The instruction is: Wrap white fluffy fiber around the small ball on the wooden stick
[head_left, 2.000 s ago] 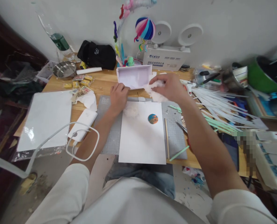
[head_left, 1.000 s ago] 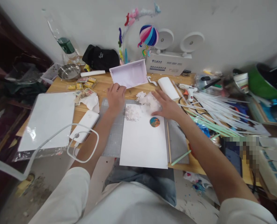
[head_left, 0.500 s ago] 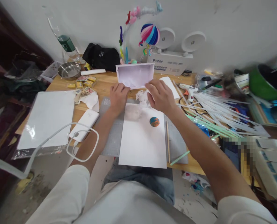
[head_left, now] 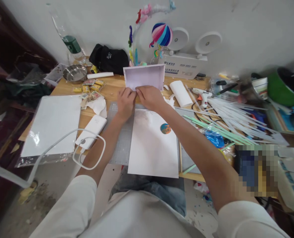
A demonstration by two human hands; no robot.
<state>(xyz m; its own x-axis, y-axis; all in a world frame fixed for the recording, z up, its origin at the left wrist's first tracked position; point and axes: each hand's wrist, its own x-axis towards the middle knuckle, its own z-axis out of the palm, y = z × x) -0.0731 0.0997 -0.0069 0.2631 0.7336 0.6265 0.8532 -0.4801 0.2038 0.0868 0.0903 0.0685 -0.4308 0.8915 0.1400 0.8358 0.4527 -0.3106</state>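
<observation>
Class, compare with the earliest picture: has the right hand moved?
Yes, the right hand has moved left: from right of the round sticker, it now sits left of it.

Shows as smooth, matt pale lilac on the open box (head_left: pixel 145 76) (paper or plastic, cannot tell). Reads as grained wood on the table (head_left: pixel 112 86), shiny metal on the bowl (head_left: pixel 75 75), dull black cloth on the pouch (head_left: pixel 116 62), glossy clear plastic on the flat sleeve (head_left: pixel 25 161), smooth white on the sheet (head_left: pixel 152 152).
</observation>
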